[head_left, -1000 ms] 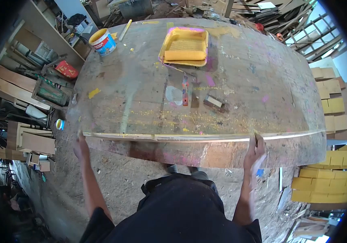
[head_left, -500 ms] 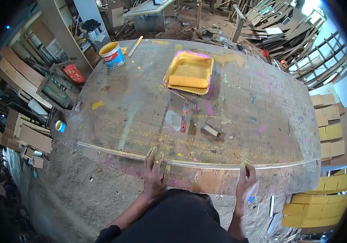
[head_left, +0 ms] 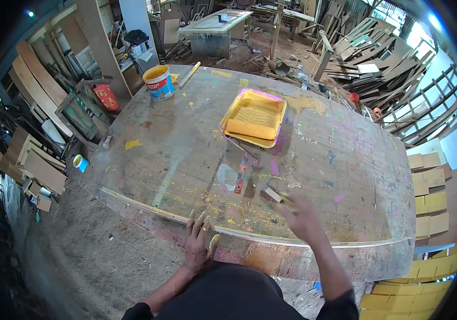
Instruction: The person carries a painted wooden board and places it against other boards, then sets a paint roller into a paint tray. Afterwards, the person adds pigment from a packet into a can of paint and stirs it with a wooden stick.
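Bench (head_left: 346, 176) carries a long strip (head_left: 148, 208) near its near edge; left hand (head_left: 197, 250) on it, fingers slightly spread. Yellow tray (head_left: 230, 113) holds roller (head_left: 250, 129). Bucket (head_left: 159, 85) label reads "PAINT". Right hand (head_left: 300, 216), blurred, at small block (head_left: 272, 193); finger closure indeterminable.

The left hand (head_left: 197, 246) lies with fingers spread and pointing forward; the right hand (head_left: 301, 217), blurred, reaches forward, forearm angled inward.

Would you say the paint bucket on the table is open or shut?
Open: the paint bucket has no lid on, and its yellow inside shows.
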`<state>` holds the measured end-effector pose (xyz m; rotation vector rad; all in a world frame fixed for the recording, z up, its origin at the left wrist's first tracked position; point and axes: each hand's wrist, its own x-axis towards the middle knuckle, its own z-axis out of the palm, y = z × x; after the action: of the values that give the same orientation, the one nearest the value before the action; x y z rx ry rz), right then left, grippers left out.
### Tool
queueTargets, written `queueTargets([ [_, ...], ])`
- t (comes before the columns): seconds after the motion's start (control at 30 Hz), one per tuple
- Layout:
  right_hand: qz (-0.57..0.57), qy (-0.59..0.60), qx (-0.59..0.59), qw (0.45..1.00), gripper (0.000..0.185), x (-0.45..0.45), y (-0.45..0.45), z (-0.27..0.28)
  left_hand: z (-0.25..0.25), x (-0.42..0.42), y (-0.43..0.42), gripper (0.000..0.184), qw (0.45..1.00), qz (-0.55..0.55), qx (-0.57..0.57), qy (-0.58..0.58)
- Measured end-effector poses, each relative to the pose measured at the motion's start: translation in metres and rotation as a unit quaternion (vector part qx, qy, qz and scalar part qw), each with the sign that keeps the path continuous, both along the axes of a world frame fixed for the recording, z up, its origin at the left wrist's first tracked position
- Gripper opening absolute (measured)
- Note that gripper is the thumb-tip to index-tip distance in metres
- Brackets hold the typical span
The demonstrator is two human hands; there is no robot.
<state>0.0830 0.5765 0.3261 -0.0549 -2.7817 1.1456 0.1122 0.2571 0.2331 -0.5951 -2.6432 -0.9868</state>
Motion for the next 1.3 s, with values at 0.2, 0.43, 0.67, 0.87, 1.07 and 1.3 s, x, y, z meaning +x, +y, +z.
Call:
queueTargets([
  [0.2,0.054,-0.21,0.074,0.973,0.066,-0.189,-0.042,-0.127,-0.001,0.002,-0.001,0.053,1.0,0.0,0.011,-0.004],
  [0.43,-0.152,-0.163,-0.247,0.943,0.044,-0.221,-0.087,-0.223,0.009,0.004,0.005,0.053,0.999,0.012,0.019,-0.028],
  [0.67,-0.154,-0.167,-0.274,0.934,0.031,-0.233,-0.083,-0.146,0.003,0.004,0.013,0.046,0.999,0.031,-0.02,-0.001],
  [0.87,-0.19,0.052,-0.091,0.976,0.043,-0.228,-0.047,-0.17,0.002,0.003,0.017,0.044,0.999,0.039,-0.032,0.008],
  [1.07,-0.039,-0.129,-0.303,0.944,0.043,-0.084,0.03,0.035,-0.005,0.005,0.017,0.037,0.996,0.08,0.023,-0.02],
  [1.3,-0.162,-0.041,-0.296,0.941,0.043,0.08,0.111,0.032,0.011,0.013,0.026,0.035,0.994,0.099,-0.028,-0.039],
])
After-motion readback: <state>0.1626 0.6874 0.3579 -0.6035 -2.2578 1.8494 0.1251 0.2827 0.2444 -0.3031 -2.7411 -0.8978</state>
